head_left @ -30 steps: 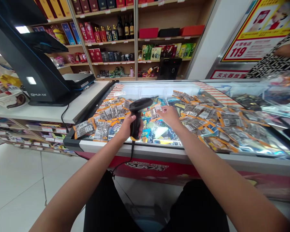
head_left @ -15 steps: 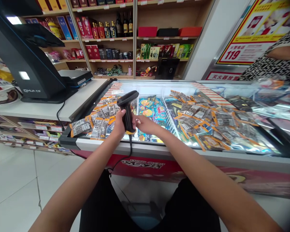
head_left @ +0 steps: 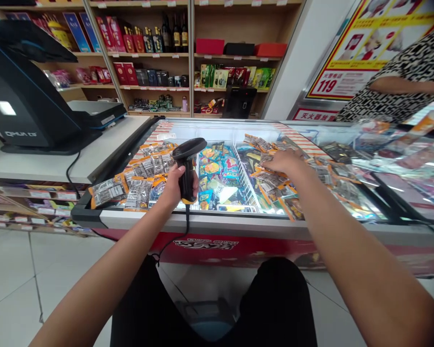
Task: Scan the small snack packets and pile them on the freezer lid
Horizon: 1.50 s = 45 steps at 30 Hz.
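Observation:
My left hand (head_left: 175, 185) is wrapped round the handle of a black barcode scanner (head_left: 187, 159) with an orange base, held upright over the glass lid of a chest freezer (head_left: 217, 222). Its cable hangs down in front of the freezer. My right hand (head_left: 282, 161) reaches out to the right and rests palm down, fingers spread, on a heap of small orange-edged packets (head_left: 304, 176) lying on the glass. A second spread of the same packets (head_left: 141, 180) lies to the left of the scanner.
A black checkout terminal (head_left: 25, 106) stands on the white counter (head_left: 90, 159) at left. Shelves of bottles and boxes (head_left: 173, 53) fill the back wall. A person in a black-and-white patterned top (head_left: 401, 82) stands at the far right behind the freezer.
My right hand has left the scanner and moved right onto the heap of packets. The left hand keeps the scanner in much the same place. The view has shifted slightly to the right.

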### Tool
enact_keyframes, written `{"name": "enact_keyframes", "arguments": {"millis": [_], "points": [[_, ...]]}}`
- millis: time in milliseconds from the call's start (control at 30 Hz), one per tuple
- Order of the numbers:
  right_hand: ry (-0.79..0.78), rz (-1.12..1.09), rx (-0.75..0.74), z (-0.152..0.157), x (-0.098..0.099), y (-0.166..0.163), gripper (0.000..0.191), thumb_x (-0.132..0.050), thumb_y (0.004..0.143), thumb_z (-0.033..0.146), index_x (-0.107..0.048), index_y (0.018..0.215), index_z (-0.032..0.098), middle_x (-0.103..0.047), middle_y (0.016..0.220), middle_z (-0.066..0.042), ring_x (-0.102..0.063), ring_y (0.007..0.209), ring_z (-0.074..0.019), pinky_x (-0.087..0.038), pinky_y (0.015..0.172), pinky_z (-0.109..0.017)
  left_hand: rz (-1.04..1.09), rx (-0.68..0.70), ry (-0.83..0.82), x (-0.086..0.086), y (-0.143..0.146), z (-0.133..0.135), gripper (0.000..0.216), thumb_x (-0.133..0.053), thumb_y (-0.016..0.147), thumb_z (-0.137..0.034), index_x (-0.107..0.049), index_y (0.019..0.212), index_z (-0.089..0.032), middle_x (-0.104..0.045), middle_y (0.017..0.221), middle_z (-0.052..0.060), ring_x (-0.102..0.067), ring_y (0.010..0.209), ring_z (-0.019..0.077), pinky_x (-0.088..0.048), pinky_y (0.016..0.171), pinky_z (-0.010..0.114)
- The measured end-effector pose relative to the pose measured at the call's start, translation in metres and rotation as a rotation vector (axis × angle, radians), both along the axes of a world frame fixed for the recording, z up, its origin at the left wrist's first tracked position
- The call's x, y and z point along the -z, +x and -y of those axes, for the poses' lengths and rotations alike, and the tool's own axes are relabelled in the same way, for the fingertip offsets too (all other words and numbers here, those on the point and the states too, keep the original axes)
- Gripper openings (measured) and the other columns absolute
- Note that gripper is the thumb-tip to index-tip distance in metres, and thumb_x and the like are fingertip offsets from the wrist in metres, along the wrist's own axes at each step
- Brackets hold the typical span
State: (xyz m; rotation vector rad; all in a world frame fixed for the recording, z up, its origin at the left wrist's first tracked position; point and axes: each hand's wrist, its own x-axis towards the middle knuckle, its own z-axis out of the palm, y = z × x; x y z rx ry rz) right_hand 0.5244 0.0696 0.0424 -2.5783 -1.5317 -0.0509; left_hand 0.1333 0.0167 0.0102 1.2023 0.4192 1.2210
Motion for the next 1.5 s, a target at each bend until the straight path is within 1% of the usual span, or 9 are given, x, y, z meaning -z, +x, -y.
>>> {"name": "enact_keyframes", "arguments": {"millis": [133, 300, 467, 867, 1033, 1133, 1233, 1400, 1500], "points": [[0.187, -0.020, -0.061, -0.004, -0.002, 0.004, 0.076, -0.096, 0.070, 0.057, -0.075, 0.128, 0.013, -0.069, 0.144, -0.030, -0.059, 0.144, -0.0537, -0.048, 0.119, -0.069, -0.026, 0.067, 0.026, 0.000, 0.000, 0.001, 0.063, -0.073, 0.082, -0.074, -0.062, 0.111, -0.020, -0.059, 0.054, -0.007, -0.052, 0.033, 0.0151, -0.037, 0.036, 0.024], [0.523, -0.253, -0.171, 0.006, -0.015, -0.032, 0.047, -0.088, 0.080, 0.042, -0.067, 0.117, 0.021, -0.076, 0.112, -0.013, -0.071, 0.111, -0.0349, -0.058, 0.105, -0.049, -0.131, 0.233, 0.067, -0.004, -0.003, 0.005, 0.073, -0.074, 0.083, -0.076, -0.061, 0.123, -0.017, -0.061, 0.056, -0.005, -0.055, 0.035, 0.0175, -0.043, 0.036, 0.027], [0.672, -0.443, -0.400, 0.014, -0.018, -0.087, 0.039, -0.085, 0.085, 0.045, -0.064, 0.110, 0.024, -0.076, 0.116, -0.008, -0.070, 0.113, -0.0300, -0.057, 0.107, -0.046, -0.255, 0.346, 0.056, -0.001, -0.006, 0.010, 0.057, -0.075, 0.089, -0.070, -0.060, 0.111, -0.020, -0.065, 0.058, -0.002, -0.058, 0.037, 0.0175, -0.045, 0.038, 0.026], [0.659, -0.597, -0.404, 0.006, -0.011, -0.119, 0.036, -0.086, 0.084, 0.040, -0.072, 0.111, 0.020, -0.076, 0.121, -0.011, -0.071, 0.113, -0.0298, -0.059, 0.109, -0.048, -0.309, 0.382, 0.044, 0.002, -0.007, 0.012, 0.049, -0.076, 0.094, -0.066, -0.061, 0.104, -0.020, -0.066, 0.059, 0.000, -0.059, 0.037, 0.0175, -0.044, 0.039, 0.026], [0.380, -0.757, -0.367, 0.003, 0.004, -0.151, 0.040, -0.083, 0.093, 0.041, -0.077, 0.123, 0.014, -0.080, 0.122, -0.015, -0.077, 0.104, -0.0297, -0.063, 0.098, -0.044, -0.113, 0.132, 0.043, 0.000, -0.003, 0.003, 0.061, -0.077, 0.084, -0.074, -0.060, 0.109, -0.021, -0.066, 0.060, -0.003, -0.061, 0.039, 0.0184, -0.043, 0.039, 0.027], [0.252, -0.688, -0.465, 0.009, 0.012, -0.173, 0.045, -0.079, 0.101, 0.038, -0.074, 0.139, 0.013, -0.076, 0.141, -0.020, -0.074, 0.130, -0.0329, -0.057, 0.112, -0.044, 0.008, -0.061, 0.009, 0.000, -0.003, -0.002, 0.058, -0.074, 0.083, -0.073, -0.059, 0.106, -0.022, -0.063, 0.057, -0.005, -0.062, 0.040, 0.0175, -0.039, 0.039, 0.025], [0.289, -0.444, -0.508, 0.022, 0.013, -0.183, 0.041, -0.076, 0.105, 0.036, -0.075, 0.140, 0.016, -0.070, 0.152, -0.022, -0.060, 0.151, -0.0378, -0.045, 0.127, -0.051, 0.048, -0.148, -0.008, 0.000, -0.004, -0.004, 0.057, -0.074, 0.083, -0.072, -0.059, 0.106, -0.022, -0.061, 0.056, -0.007, -0.063, 0.042, 0.0172, -0.038, 0.039, 0.024], [0.105, -0.403, -0.657, 0.044, 0.009, -0.193, 0.022, -0.067, 0.110, 0.034, -0.081, 0.116, 0.019, -0.082, 0.118, -0.014, -0.077, 0.115, -0.0323, -0.058, 0.106, -0.043, 0.056, -0.123, -0.038, 0.000, -0.002, -0.001, 0.057, -0.076, 0.082, -0.071, -0.059, 0.107, -0.022, -0.062, 0.058, -0.007, -0.065, 0.043, 0.0174, -0.040, 0.040, 0.025], [0.060, -0.473, -0.791, 0.051, 0.010, -0.209, 0.022, -0.065, 0.111, 0.029, -0.082, 0.122, 0.020, -0.084, 0.122, -0.011, -0.079, 0.112, -0.0280, -0.058, 0.102, -0.038, 0.070, -0.141, -0.045, -0.001, 0.000, 0.001, 0.056, -0.077, 0.082, -0.069, -0.058, 0.108, -0.023, -0.063, 0.059, -0.007, -0.065, 0.043, 0.0171, -0.039, 0.040, 0.025]]}}
